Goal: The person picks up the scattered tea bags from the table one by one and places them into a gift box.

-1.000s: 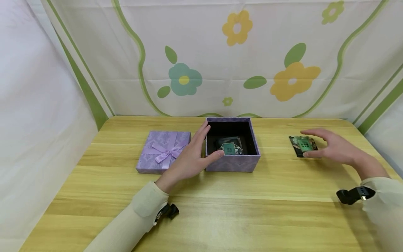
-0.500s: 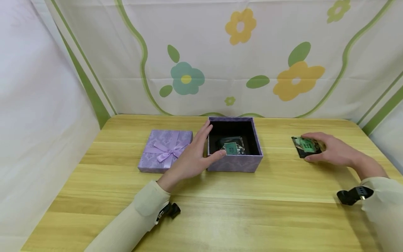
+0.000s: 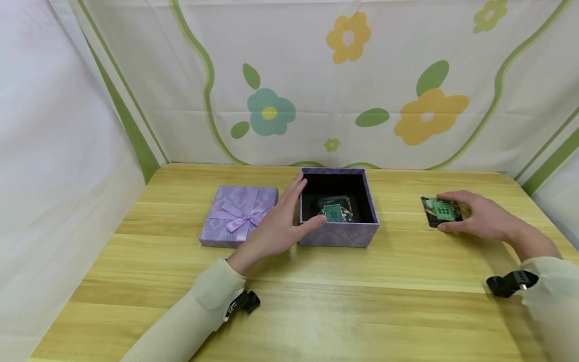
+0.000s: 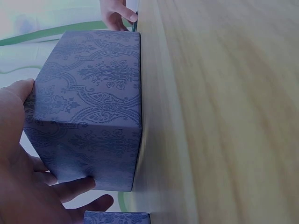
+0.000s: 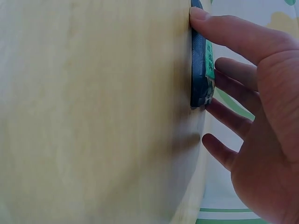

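Observation:
A purple patterned gift box (image 3: 336,235) stands without its lid, its black inside facing up. Inside lies a dark packet with a green label (image 3: 333,213). My left hand (image 3: 278,223) rests against the box's near left corner, thumb at the front rim and fingers spread along the left side. In the left wrist view the left fingers (image 4: 74,187) look nearly straight against the box wall. Over on the right, my right hand (image 3: 488,217) pinches a similar flat square packet (image 3: 441,211) between thumb and fingers; the right wrist view shows the thumb (image 5: 201,14) on its near edge.
The purple lid (image 3: 232,216) with a ribbon bow lies left of the box, partly behind my left hand. All of this is on a wooden table (image 3: 344,306). A white flowered curtain (image 3: 316,90) hangs along the table's back edge and sides.
My right thumb and fingers have closed in on the packet's edges from a wider spread. The left hand stays at the box. The whole head view has shifted slightly.

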The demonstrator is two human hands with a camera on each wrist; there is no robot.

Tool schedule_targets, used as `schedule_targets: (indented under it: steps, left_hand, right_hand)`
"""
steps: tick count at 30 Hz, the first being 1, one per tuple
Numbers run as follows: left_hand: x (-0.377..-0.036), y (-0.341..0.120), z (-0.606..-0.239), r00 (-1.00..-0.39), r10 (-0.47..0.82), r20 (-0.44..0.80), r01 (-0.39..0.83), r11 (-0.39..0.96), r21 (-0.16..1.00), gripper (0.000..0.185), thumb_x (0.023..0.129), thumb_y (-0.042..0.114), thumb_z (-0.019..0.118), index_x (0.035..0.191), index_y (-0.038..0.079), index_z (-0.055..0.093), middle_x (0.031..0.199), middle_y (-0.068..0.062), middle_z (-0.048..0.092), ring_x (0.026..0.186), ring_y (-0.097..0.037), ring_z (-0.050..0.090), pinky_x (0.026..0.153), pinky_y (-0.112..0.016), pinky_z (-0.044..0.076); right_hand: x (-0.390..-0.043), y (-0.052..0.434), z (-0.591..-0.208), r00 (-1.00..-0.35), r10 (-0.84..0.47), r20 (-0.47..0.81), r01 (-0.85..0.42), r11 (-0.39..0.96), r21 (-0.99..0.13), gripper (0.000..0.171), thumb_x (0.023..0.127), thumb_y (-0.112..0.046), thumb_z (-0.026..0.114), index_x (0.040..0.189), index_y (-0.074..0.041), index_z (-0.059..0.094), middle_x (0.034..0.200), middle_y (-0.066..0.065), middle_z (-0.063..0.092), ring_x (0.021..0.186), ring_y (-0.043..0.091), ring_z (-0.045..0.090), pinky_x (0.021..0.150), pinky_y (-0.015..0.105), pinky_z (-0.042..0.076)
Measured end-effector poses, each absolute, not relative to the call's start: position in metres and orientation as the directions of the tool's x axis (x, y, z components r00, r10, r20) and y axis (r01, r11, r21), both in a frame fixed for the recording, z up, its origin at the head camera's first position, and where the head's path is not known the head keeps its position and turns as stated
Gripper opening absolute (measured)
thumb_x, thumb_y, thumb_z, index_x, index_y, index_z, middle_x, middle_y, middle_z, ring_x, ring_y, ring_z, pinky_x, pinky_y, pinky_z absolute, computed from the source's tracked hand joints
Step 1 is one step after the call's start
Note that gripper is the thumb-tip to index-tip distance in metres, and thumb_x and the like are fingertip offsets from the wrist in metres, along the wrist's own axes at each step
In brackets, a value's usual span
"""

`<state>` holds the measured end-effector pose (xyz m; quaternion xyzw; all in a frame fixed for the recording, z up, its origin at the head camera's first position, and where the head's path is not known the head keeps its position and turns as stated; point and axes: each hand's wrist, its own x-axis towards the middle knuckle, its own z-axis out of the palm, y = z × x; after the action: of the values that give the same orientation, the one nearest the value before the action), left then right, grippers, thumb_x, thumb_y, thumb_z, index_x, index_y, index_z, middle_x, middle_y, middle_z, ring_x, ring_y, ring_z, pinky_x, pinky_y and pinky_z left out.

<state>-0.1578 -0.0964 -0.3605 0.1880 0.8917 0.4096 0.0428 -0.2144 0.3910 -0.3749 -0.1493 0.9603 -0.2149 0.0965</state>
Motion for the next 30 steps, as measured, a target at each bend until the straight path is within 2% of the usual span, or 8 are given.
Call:
schedule_targets:
  steps: [6, 13, 21, 30]
  left_hand:
    - [-0.1582, -0.0969, -0.3612, -0.927, 0.367, 0.072, 0.295, 0.599, 0.744, 0.096, 0.097, 0.076, 0.057, 0.17, 0.043, 0.006, 0.176, 0.029, -0.006, 0.159, -0.035, 0.036, 0.117, -0.072, 0.039]
    - [-0.1581, -0.0968, -0.3617, -0.926, 0.372, 0.069, 0.295, 0.596, 0.747, 0.094, 0.097, 0.075, 0.057, 0.169, 0.047, 0.004, 0.177, 0.028, -0.006, 0.16, -0.033, 0.034, 0.118, -0.07, 0.039]
    - [-0.1582, -0.0966, -0.3623, -0.925, 0.374, 0.071, 0.296, 0.589, 0.752, 0.093, 0.097, 0.076, 0.056, 0.168, 0.049, 0.003, 0.176, 0.028, -0.006, 0.161, -0.033, 0.032, 0.117, -0.072, 0.039]
    - [-0.1587, -0.0965, -0.3611, -0.926, 0.371, 0.075, 0.298, 0.593, 0.748, 0.096, 0.097, 0.076, 0.057, 0.171, 0.04, 0.007, 0.176, 0.029, -0.007, 0.158, -0.036, 0.038, 0.114, -0.072, 0.042]
  right_hand:
    - [-0.2152, 0.3896, -0.3747, -0.937, -0.323, -0.135, -0.234, 0.865, -0.444, 0.094, 0.087, -0.042, 0.088, 0.159, -0.001, 0.044, 0.161, 0.035, 0.038, 0.145, 0.062, 0.033, 0.109, 0.075, 0.032]
    - [-0.2147, 0.3893, -0.374, -0.934, -0.33, -0.14, -0.239, 0.864, -0.443, 0.095, 0.087, -0.04, 0.088, 0.161, -0.001, 0.042, 0.162, 0.034, 0.038, 0.146, 0.063, 0.032, 0.109, 0.075, 0.032]
    - [-0.2134, 0.3931, -0.3749, -0.932, -0.34, -0.125, -0.249, 0.852, -0.461, 0.092, 0.086, -0.039, 0.089, 0.16, -0.008, 0.045, 0.163, 0.032, 0.037, 0.147, 0.061, 0.031, 0.11, 0.076, 0.029]
    - [-0.2151, 0.3926, -0.3742, -0.929, -0.339, -0.148, -0.246, 0.864, -0.439, 0.092, 0.087, -0.042, 0.088, 0.161, -0.009, 0.045, 0.162, 0.032, 0.042, 0.146, 0.062, 0.033, 0.109, 0.076, 0.032]
